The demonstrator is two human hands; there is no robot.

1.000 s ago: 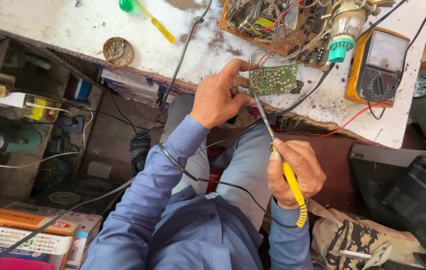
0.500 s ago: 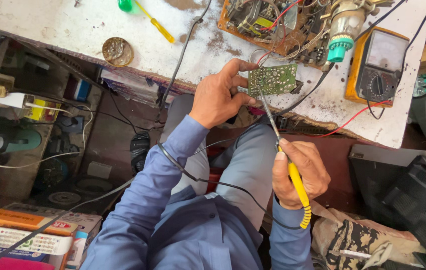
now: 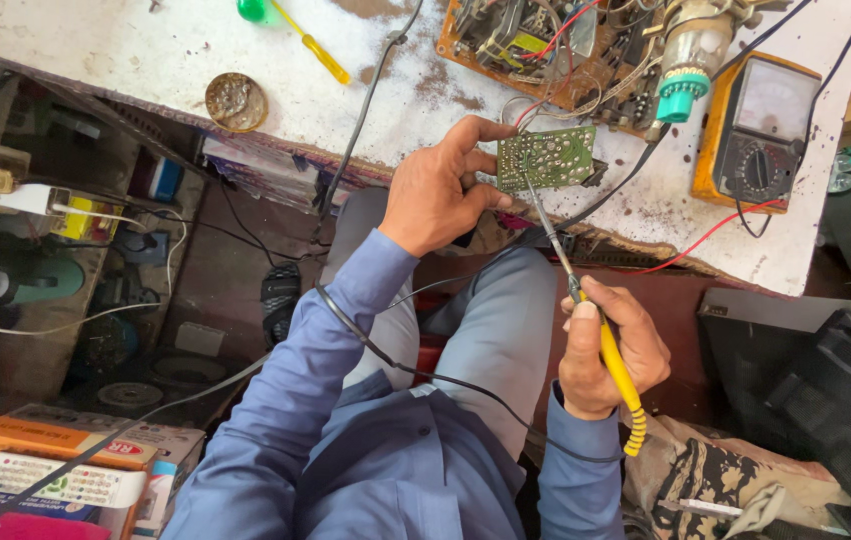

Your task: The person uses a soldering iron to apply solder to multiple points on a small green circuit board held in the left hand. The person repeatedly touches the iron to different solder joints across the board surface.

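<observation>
— While we look down over the blue sleeves, where do we find the small green circuit board [image 3: 548,157]?

— We find it at the near edge of the white workbench [image 3: 146,50], held up in the left hand [image 3: 438,192]. The thumb lies along its lower left edge, the forefinger curls over its top left corner, and the other fingers fold in behind. So the board sticks out to the right of the fingers, solder side towards us, pinched at one end only.

— And the right hand [image 3: 610,350]?

— We see it lower down, over the lap, closed in a fist round the yellow handle of a soldering iron [image 3: 586,300]. The thumb presses on top of the handle and the fingers wrap beneath it. The thin metal shaft runs up and to the left, and its tip meets the board near the lower left part, just beside the left thumb.

— Are the two hands touching?

— No, we see them well apart; only the iron bridges them. A black cable [image 3: 416,370] loops across the left forearm and over the lap.

— What lies about them on the bench?

— Beyond the board we see a larger brown circuit board [image 3: 506,40] crowded with wires, an orange analogue multimeter [image 3: 758,125] to the right, with a red lead trailing off it, a round tin [image 3: 236,101] to the left, and a yellow-handled screwdriver [image 3: 311,42] near the far edge.
</observation>
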